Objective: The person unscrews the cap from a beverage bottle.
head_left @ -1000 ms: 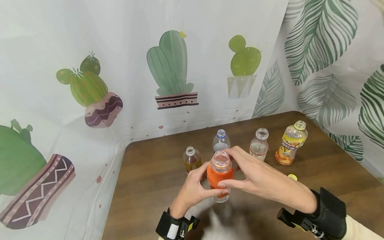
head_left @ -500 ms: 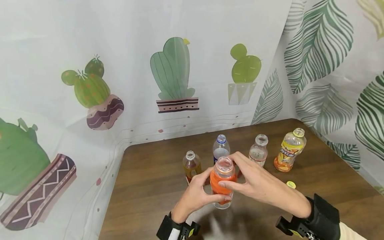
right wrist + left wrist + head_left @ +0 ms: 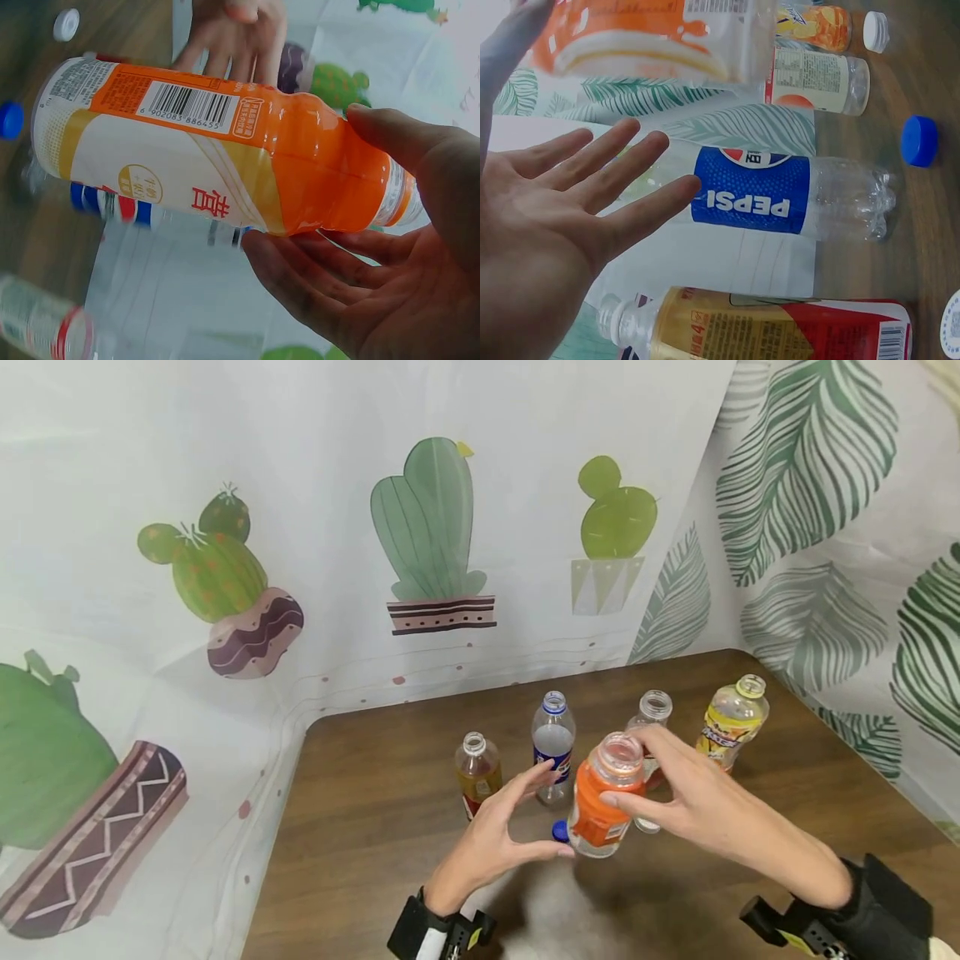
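My right hand (image 3: 697,793) grips an orange-labelled bottle (image 3: 603,797) between thumb and fingers around its upper part. That bottle has no cap on its mouth and leans slightly, its base raised off the table in the left wrist view. My left hand (image 3: 498,835) is spread, fingers apart and touching nothing, just left of the bottle. Behind the hands stands an uncapped Pepsi bottle (image 3: 754,202) with a blue label. A blue cap (image 3: 919,141) lies on the table near it. To the left is a bottle with a gold and red label (image 3: 765,322).
A clear bottle with a pale label (image 3: 655,706) stands behind my right hand, partly hidden. Farther right is a yellow-labelled bottle (image 3: 731,722). A white cap (image 3: 876,31) lies on the brown table (image 3: 360,827). Patterned cloth (image 3: 330,527) hangs behind.
My left hand has let go of the orange-labelled bottle and spread its fingers. My right hand has moved it to the right, uncovering the Pepsi bottle and blue cap.
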A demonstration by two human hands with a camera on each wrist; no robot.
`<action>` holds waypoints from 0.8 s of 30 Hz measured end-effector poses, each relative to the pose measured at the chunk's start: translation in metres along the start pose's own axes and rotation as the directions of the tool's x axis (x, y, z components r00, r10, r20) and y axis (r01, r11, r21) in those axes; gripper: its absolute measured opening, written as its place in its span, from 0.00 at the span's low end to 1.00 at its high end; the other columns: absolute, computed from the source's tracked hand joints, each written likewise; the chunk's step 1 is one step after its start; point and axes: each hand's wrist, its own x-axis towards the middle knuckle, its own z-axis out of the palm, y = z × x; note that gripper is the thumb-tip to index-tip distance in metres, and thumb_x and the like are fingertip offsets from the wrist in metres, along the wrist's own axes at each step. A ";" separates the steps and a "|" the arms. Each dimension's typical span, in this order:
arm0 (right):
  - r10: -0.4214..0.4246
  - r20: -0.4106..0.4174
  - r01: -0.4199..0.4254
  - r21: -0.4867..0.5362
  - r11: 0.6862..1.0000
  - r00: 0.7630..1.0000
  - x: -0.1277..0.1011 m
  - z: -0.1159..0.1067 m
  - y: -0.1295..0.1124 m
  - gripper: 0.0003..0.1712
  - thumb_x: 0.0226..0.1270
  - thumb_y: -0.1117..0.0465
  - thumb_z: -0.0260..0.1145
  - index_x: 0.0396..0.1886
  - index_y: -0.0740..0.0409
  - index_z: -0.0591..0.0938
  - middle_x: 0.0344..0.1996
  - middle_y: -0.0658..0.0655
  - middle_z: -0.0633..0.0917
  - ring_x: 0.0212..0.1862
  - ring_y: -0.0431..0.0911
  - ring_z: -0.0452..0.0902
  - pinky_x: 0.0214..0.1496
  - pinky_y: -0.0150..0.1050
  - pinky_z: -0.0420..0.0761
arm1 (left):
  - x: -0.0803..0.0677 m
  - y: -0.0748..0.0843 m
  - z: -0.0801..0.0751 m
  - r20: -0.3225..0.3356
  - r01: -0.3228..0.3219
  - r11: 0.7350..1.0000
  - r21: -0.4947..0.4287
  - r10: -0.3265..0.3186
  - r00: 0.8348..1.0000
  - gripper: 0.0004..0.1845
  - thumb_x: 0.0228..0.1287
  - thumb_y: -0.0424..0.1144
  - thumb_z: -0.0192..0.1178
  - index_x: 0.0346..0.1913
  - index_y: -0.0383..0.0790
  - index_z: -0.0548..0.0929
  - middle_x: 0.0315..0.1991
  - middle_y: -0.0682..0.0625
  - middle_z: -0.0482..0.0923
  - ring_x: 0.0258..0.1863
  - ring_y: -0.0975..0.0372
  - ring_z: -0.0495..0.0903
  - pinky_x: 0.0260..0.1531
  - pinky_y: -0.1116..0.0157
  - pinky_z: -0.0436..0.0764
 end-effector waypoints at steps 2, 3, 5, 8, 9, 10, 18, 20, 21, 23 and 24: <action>0.004 -0.024 -0.005 -0.009 1.000 1.000 -0.004 -0.007 0.006 0.29 0.51 0.60 0.80 0.51 0.53 0.75 0.41 0.41 0.78 0.39 0.31 0.76 0.37 0.25 0.80 | 0.000 -0.001 -0.001 -0.006 0.011 1.000 -0.001 -0.011 1.000 0.47 0.52 0.47 0.76 0.74 0.49 0.63 0.69 0.51 0.72 0.69 0.62 0.70 0.67 0.59 0.72; 0.012 -0.036 -0.012 -0.017 1.000 0.999 -0.006 -0.011 0.009 0.30 0.51 0.61 0.80 0.51 0.53 0.75 0.40 0.41 0.79 0.38 0.31 0.76 0.37 0.24 0.79 | 0.000 -0.002 -0.002 -0.010 0.010 1.000 0.006 -0.010 1.000 0.46 0.53 0.47 0.75 0.74 0.49 0.64 0.69 0.50 0.72 0.69 0.63 0.70 0.67 0.59 0.73; 0.032 -0.053 -0.034 -0.029 0.999 0.998 -0.010 -0.019 0.015 0.30 0.50 0.63 0.80 0.51 0.54 0.75 0.39 0.42 0.79 0.38 0.31 0.76 0.36 0.23 0.79 | 0.000 -0.004 -0.003 -0.015 0.000 1.000 0.015 0.001 1.000 0.44 0.55 0.47 0.74 0.73 0.48 0.65 0.68 0.49 0.72 0.69 0.62 0.70 0.67 0.58 0.73; 0.091 -0.065 -0.096 -0.067 0.993 0.994 -0.019 -0.030 0.024 0.30 0.49 0.62 0.80 0.50 0.52 0.74 0.38 0.43 0.80 0.37 0.29 0.75 0.37 0.20 0.77 | -0.001 -0.006 -0.005 -0.023 0.002 0.999 0.042 -0.001 1.000 0.42 0.57 0.47 0.73 0.73 0.48 0.66 0.68 0.51 0.72 0.68 0.62 0.71 0.66 0.58 0.74; 0.107 -0.068 -0.113 -0.081 0.990 0.992 -0.023 -0.033 0.028 0.30 0.49 0.62 0.81 0.50 0.52 0.74 0.38 0.45 0.80 0.38 0.29 0.76 0.39 0.18 0.76 | -0.001 -0.007 -0.005 -0.027 0.007 0.999 0.049 -0.005 1.000 0.41 0.58 0.47 0.72 0.73 0.49 0.66 0.68 0.51 0.73 0.68 0.62 0.71 0.66 0.58 0.74; 0.127 -0.069 -0.133 -0.093 0.987 0.990 -0.026 -0.036 0.032 0.31 0.49 0.61 0.81 0.51 0.52 0.74 0.39 0.46 0.81 0.38 0.28 0.76 0.39 0.17 0.75 | -0.001 -0.007 -0.006 -0.032 0.016 0.998 0.056 -0.014 0.999 0.41 0.58 0.48 0.72 0.73 0.50 0.66 0.68 0.53 0.73 0.68 0.63 0.72 0.65 0.58 0.75; 0.238 -0.110 -0.251 -0.130 0.959 0.965 -0.076 -0.051 0.073 0.35 0.42 0.65 0.83 0.51 0.57 0.75 0.42 0.44 0.79 0.38 0.20 0.74 0.36 0.13 0.73 | -0.005 -0.011 -0.008 -0.025 0.068 0.997 0.046 -0.067 0.997 0.36 0.61 0.51 0.69 0.71 0.59 0.67 0.68 0.56 0.72 0.67 0.59 0.72 0.64 0.54 0.76; 0.238 -0.125 -0.254 -0.139 0.957 0.963 -0.088 -0.053 0.082 0.35 0.40 0.66 0.83 0.50 0.59 0.75 0.41 0.42 0.78 0.38 0.19 0.73 0.35 0.12 0.72 | -0.007 -0.013 -0.008 -0.033 0.045 0.997 0.058 -0.043 0.999 0.35 0.62 0.49 0.69 0.71 0.56 0.68 0.67 0.54 0.73 0.66 0.57 0.74 0.63 0.54 0.76; 0.242 -0.126 -0.259 -0.142 0.956 0.962 -0.093 -0.054 0.086 0.36 0.40 0.67 0.83 0.50 0.60 0.75 0.42 0.43 0.78 0.38 0.18 0.72 0.35 0.12 0.72 | -0.007 -0.014 -0.008 -0.038 0.036 0.997 0.064 -0.033 0.999 0.34 0.62 0.49 0.69 0.71 0.55 0.69 0.66 0.53 0.74 0.65 0.57 0.75 0.62 0.55 0.77; 0.254 -0.138 -0.272 -0.130 0.953 0.957 -0.101 -0.056 0.095 0.35 0.40 0.68 0.83 0.50 0.62 0.75 0.41 0.41 0.77 0.39 0.17 0.70 0.34 0.13 0.72 | -0.006 -0.016 -0.008 -0.045 0.031 0.997 0.075 -0.028 0.999 0.34 0.62 0.48 0.69 0.70 0.55 0.70 0.66 0.53 0.74 0.64 0.58 0.75 0.61 0.55 0.78; 0.269 -0.140 -0.286 -0.118 0.951 0.953 -0.105 -0.058 0.099 0.35 0.40 0.68 0.83 0.50 0.64 0.75 0.41 0.43 0.77 0.39 0.16 0.69 0.33 0.13 0.72 | -0.005 -0.016 -0.009 -0.047 0.034 0.996 0.081 -0.030 0.998 0.34 0.62 0.49 0.69 0.70 0.55 0.70 0.65 0.53 0.75 0.63 0.59 0.76 0.60 0.55 0.79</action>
